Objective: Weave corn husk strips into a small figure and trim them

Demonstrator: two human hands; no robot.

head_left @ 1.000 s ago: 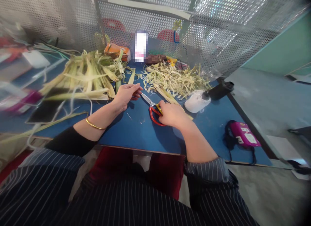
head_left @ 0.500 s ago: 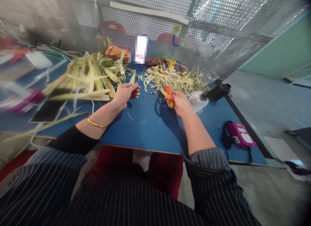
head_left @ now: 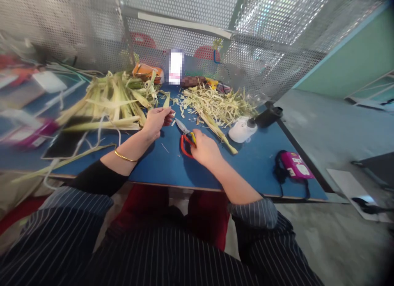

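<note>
My left hand (head_left: 156,121) is closed in a pinch on a pale green leaf strip (head_left: 166,101), whose pointed end rises above the fingers. The red and yellow scissors (head_left: 184,139) are in my right hand (head_left: 207,148), their blades pointing up and left toward my left fingertips, apart from them. Whether the blades are spread is hard to see. A pile of long pale leaves (head_left: 111,93) lies beside my left hand. Beyond my right hand spreads a heap of cut shreds (head_left: 215,103), with a long stalk (head_left: 218,130) sticking out toward me.
A white bottle (head_left: 242,130) with a black top lies right of the shreds. A purple box (head_left: 297,165) with a black cord sits near the table's right edge. A dark tablet-like panel (head_left: 66,140) and white cables lie left. A metal mesh (head_left: 184,25) stands behind the table.
My right hand has brought the scissors left and down, away from the shreds and closer to my left hand. My left hand keeps its pinch in nearly the same place.
</note>
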